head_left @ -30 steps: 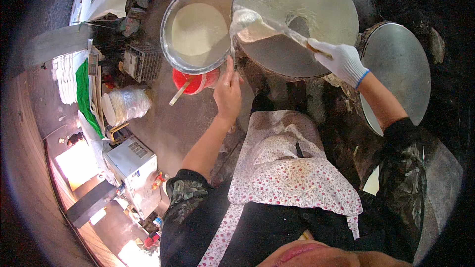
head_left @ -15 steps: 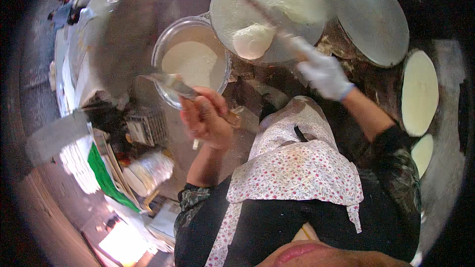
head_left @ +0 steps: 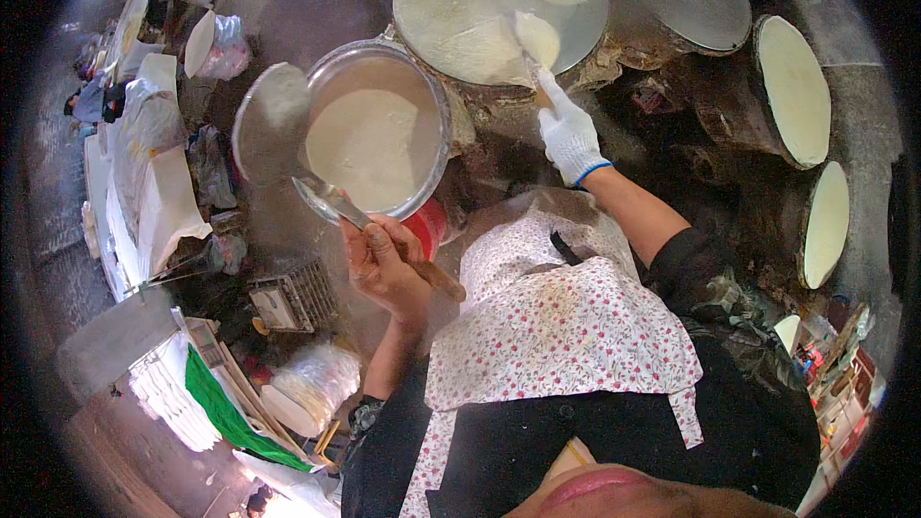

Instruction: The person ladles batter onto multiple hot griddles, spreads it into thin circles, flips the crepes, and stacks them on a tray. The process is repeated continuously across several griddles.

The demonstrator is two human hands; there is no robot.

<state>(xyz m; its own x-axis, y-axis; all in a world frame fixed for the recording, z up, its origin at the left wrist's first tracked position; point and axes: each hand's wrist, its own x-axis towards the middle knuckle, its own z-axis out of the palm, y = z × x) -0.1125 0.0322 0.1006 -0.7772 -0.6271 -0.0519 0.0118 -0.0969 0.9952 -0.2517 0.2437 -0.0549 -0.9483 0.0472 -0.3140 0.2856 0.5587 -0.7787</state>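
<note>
Near-left part of griddle (head_left: 581, 31), bare a second ago, now wears pale batter (head_left: 446, 24); dark patch remains right, so spreading looks partway. Your gloved right hand (head_left: 574, 139) wraps spreader (head_left: 538, 43), head on griddle, pointing away and slightly left, long axis likewise. Your left hand (head_left: 391, 273), off basin (head_left: 445, 125) rim now, grips wooden-handled tool (head_left: 338, 200), axis slanting away-left; grey disc (head_left: 269, 139) beyond, perhaps separate, too soft to tell.
</note>
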